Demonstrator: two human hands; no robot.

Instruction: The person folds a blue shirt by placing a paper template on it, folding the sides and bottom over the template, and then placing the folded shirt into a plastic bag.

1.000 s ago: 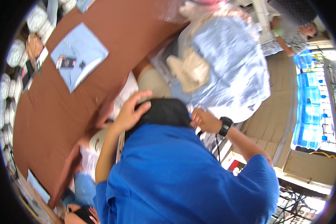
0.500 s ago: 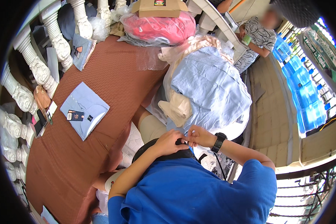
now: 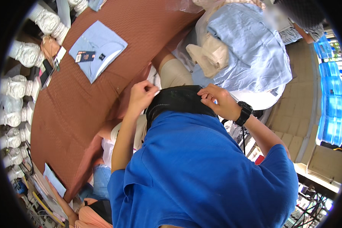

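Left fingers (image 3: pixel 153 91), right fingers (image 3: pixel 209 90) nearly closed, pinching black fabric (image 3: pixel 182 99) edges.

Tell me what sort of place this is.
Probably a balcony or terrace used as a garment workspace: white balusters line one side, a tagged shirt lies folded on the brown cloth, and a fabric heap sits nearby.

The short-sleeved shirt (image 3: pixel 205 163) is bright blue. A black watch (image 3: pixel 244 113) sits just behind the right hand (image 3: pixel 223 102)'s grip. Pale tan shorts (image 3: pixel 174 73) show past it.
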